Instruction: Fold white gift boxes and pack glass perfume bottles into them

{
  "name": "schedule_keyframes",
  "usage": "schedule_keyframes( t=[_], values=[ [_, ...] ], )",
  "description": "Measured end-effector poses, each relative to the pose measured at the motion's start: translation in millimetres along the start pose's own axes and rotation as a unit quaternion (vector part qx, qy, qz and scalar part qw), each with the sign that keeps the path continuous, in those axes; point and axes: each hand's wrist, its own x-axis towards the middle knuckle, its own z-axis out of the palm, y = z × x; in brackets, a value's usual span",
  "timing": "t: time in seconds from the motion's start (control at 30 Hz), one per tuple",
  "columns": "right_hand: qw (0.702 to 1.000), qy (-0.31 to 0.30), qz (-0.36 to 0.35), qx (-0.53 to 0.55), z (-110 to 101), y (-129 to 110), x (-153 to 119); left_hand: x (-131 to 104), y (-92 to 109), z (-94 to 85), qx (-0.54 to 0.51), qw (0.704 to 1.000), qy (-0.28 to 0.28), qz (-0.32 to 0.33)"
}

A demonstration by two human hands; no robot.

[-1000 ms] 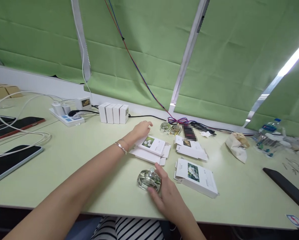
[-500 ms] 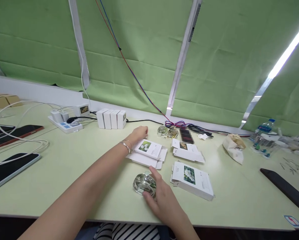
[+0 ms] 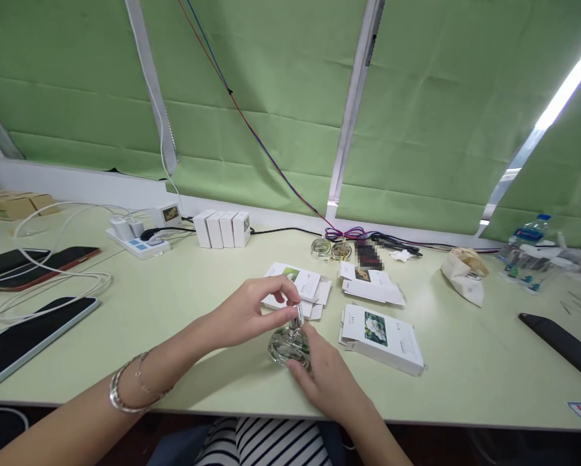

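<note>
A round clear glass perfume bottle (image 3: pixel 283 349) stands on the table near its front edge. My right hand (image 3: pixel 330 375) is closed around its right side, thumb in front. From the left comes my left hand (image 3: pixel 254 309), pinching a shiny silver cap (image 3: pixel 296 315) between thumb and fingers at the bottle's neck. Whether the cap is fully seated I cannot tell. Just behind the hands lies a flat white box (image 3: pixel 300 279) with a flower picture, flaps out. To the right is another open white flower box (image 3: pixel 385 336), with a third white carton (image 3: pixel 372 289) behind it.
Four-sided small white boxes (image 3: pixel 222 230) stand in a row at the back. Two glass bottles (image 3: pixel 341 249) lie beside bundled cables (image 3: pixel 348 232). Phones (image 3: pixel 37 336) and a power strip (image 3: pixel 139 244) are left; a paper bag (image 3: pixel 465 275) and black slab (image 3: pixel 562 346) are right.
My left hand has come back from behind the flat white box to the bottle's neck, now with the silver cap in its fingers. My right hand still holds the bottle.
</note>
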Motion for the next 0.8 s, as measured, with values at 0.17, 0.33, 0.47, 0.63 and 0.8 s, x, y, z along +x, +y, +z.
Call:
schedule_keyframes(
  t=[0.17,0.33,0.47,0.63,0.8],
  values=[
    [1.0,0.01,-0.008,0.008,1.4,0.9,-0.7,-15.1,-9.4,11.7,0.05,0.998,-0.036,0.001],
    [0.994,0.078,-0.073,-0.002,6.8,4.2,-0.5,-34.4,-20.9,34.3,0.038,0.998,-0.014,-0.048],
    [0.987,0.096,-0.126,-0.027,8.0,5.2,1.4,-46.4,-24.5,50.2,0.012,0.994,0.001,-0.108],
    [0.992,0.072,-0.107,-0.017,0.3,1.8,2.8,-49.7,-27.8,56.1,-0.011,0.995,-0.011,-0.096],
    [0.991,0.073,-0.104,0.029,-2.4,0.2,2.5,-52.6,-33.3,54.9,-0.001,0.998,0.013,-0.055]
  ],
)
